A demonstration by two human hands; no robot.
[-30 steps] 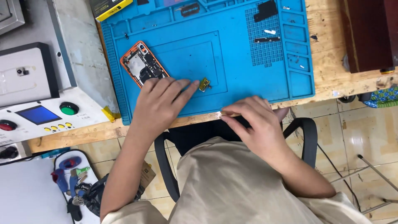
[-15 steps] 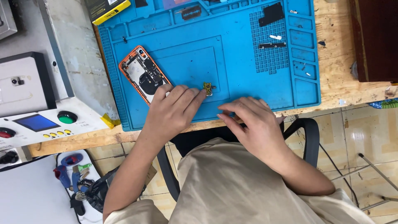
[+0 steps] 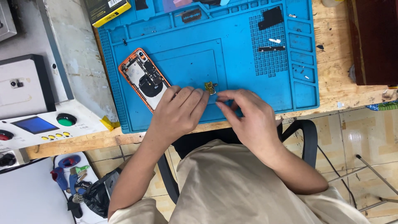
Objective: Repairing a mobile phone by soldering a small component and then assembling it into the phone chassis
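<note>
My left hand [image 3: 180, 110] lies palm-down on the blue repair mat [image 3: 248, 89], fingers loosely together and holding nothing, its fingertips just short of a small gold-coloured flex part [image 3: 210, 87]. My right hand [image 3: 248, 116] comes in from the other side, thumb and forefinger narrowed beside that part; whether they grip it I cannot tell. Just beyond my left knuckles lies the opened orange-framed phone [image 3: 144, 79].
</note>
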